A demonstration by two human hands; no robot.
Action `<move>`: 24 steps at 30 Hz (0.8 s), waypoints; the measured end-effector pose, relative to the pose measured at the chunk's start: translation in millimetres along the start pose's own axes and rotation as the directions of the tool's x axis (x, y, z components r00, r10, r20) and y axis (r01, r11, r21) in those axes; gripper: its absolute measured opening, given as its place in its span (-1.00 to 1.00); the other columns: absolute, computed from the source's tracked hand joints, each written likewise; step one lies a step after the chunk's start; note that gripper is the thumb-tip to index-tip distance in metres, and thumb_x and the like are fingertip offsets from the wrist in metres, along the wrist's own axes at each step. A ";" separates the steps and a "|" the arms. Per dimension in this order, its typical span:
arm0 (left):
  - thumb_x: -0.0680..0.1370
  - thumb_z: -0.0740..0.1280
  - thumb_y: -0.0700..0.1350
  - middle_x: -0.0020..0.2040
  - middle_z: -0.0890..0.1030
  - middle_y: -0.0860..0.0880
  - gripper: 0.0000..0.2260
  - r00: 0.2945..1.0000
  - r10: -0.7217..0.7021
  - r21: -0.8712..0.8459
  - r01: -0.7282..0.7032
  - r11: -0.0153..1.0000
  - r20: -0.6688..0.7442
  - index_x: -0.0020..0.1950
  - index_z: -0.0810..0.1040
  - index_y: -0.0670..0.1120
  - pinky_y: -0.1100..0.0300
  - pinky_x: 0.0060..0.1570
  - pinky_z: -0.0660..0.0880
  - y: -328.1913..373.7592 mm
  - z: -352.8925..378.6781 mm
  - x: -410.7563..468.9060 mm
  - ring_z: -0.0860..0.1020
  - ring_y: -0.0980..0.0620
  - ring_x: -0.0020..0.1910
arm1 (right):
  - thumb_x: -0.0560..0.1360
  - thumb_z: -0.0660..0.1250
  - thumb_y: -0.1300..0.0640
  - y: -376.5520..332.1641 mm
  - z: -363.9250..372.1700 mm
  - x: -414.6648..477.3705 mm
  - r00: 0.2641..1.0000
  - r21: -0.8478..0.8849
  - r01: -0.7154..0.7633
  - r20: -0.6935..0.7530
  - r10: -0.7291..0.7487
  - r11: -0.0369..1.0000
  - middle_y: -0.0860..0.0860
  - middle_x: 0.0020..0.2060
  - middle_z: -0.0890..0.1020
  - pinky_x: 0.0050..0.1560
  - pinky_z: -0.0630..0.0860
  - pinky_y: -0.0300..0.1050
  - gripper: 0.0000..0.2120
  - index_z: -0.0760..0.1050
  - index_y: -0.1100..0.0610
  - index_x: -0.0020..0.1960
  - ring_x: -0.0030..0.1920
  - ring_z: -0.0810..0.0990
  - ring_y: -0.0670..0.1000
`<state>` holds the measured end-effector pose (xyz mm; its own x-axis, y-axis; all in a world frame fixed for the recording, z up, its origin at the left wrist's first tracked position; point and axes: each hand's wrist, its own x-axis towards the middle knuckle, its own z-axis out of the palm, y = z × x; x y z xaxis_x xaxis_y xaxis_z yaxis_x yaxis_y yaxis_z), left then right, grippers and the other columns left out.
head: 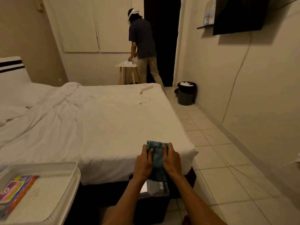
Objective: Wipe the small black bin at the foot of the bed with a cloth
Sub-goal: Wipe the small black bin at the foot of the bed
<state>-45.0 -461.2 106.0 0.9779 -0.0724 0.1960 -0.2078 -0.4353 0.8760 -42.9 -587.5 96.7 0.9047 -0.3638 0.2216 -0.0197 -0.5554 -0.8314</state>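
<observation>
1. Far to the left of both hands, a white perforated tray (pixel 48 189) sits at the lower left edge, with a colourful packet (pixel 14 190) lying in it.
2. The left hand (pixel 143 161) rests on the near corner of the bed (pixel 97 124), fingers curled over the left edge of a folded teal cloth (pixel 156 158), gripping it.
3. The cloth lies between the two hands, flat on the white sheet, its far end reaching past the fingertips.
4. The right hand (pixel 172 159) presses on the cloth's right edge, fingers bent around it, touching the fabric.
5. Directly below the hands and between the forearms stands the small black bin (pixel 155 202), against the foot of the bed; its grey lid marked "PUS" shows just under the wrists, apart from the cloth.
6. Well beyond the right hand, by the far wall, stands a second dark bin (pixel 186 95) with a bag in it.
7. Beyond the bed, another person (pixel 142 46) bends over a small table (pixel 126 65).
</observation>
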 end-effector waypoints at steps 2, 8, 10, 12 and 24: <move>0.67 0.14 0.06 -0.14 0.61 -0.02 -0.83 0.999 -0.030 0.006 0.030 1.000 0.017 0.08 0.37 -0.02 -0.04 -0.17 0.56 -23.8 12.0 1.3 0.61 -0.08 -0.17 | 0.60 0.01 -0.25 19.0 13.4 0.1 1.000 -0.031 -0.001 0.000 0.001 1.000 0.06 -0.18 0.63 -0.17 0.59 0.06 -0.72 0.32 -0.08 -0.03 -0.19 0.62 0.11; 0.63 0.20 0.11 0.02 0.65 -0.04 -0.73 0.985 -0.141 0.086 0.133 0.987 0.095 0.12 0.49 -0.07 0.08 -0.10 0.51 -115.3 44.1 17.6 0.61 -0.01 -0.01 | 0.61 0.06 -0.17 84.9 66.0 -2.7 0.974 -0.137 -0.176 0.118 0.193 0.975 0.18 -0.01 0.62 -0.08 0.50 0.06 -0.70 0.37 0.04 0.10 0.02 0.58 0.24; 0.61 0.22 0.10 0.08 0.67 -0.09 -0.71 0.971 -0.186 0.113 0.170 0.979 0.151 0.17 0.52 -0.07 0.09 -0.01 0.55 -143.9 54.7 19.8 0.62 -0.09 0.08 | 0.62 0.06 -0.16 104.8 80.0 -3.2 0.945 -0.199 -0.247 0.167 0.281 0.948 0.20 0.11 0.59 0.02 0.47 0.06 -0.63 0.36 0.08 0.24 0.12 0.55 0.25; 0.63 0.26 -0.04 0.18 0.64 -0.12 -0.74 0.952 -0.227 0.108 0.209 0.972 0.205 0.25 0.51 -0.13 0.36 -0.04 0.47 -165.3 64.7 21.9 0.59 -0.08 0.17 | 0.62 0.05 -0.14 120.7 91.9 -0.1 0.918 -0.247 -0.289 0.203 0.341 0.925 0.19 0.17 0.56 0.09 0.46 0.05 -0.62 0.34 0.09 0.29 0.17 0.53 0.24; 0.57 0.35 0.00 -0.01 0.64 0.00 -0.81 0.944 -0.313 0.234 0.282 0.930 0.105 0.10 0.58 -0.07 0.40 -0.24 0.42 -232.2 92.6 34.1 0.62 0.04 -0.06 | 0.60 0.06 -0.11 182.1 154.9 4.4 0.969 -0.438 -0.068 0.185 0.164 0.897 0.08 0.02 0.56 -0.08 0.55 0.02 -0.73 0.35 0.05 0.14 0.03 0.55 0.12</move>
<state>38.6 -445.6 -131.5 0.9904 -0.0262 -0.1354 0.0880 -0.6356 0.7669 23.4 -574.4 -132.7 0.9522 -0.3049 -0.0159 -0.2653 -0.8004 -0.5375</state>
